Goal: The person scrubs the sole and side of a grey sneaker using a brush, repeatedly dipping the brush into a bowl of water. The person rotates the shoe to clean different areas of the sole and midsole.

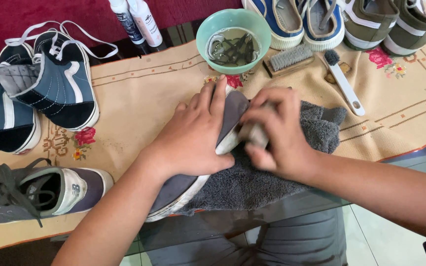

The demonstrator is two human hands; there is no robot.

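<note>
A grey sneaker is laid on its side on a dark grey towel, near the front edge of a beige embroidered cloth spread over a glass table. The shoe is pinned down by the left hand, whose fingers are spread flat over the upper while the thumb is hooked at the white sole edge. A small grey object, only partly seen, is clamped in the right hand with the fingers curled together around it, and it is pressed against the sneaker's sole rim just beside the left thumb; what kind of tool it is cannot be told.

Behind the hands, a teal bowl of murky water with dark laces soaking in it is set. Just beside the bowl a wooden bristle brush is placed, and next to that a white-handled brush. Two white bottles are stood at the far edge. A second grey sneaker, laced, is laid at the near left, well apart from the towel. A pair of navy high-tops is set at the far left, and blue canvas shoes and olive shoes are lined up at the far right.
</note>
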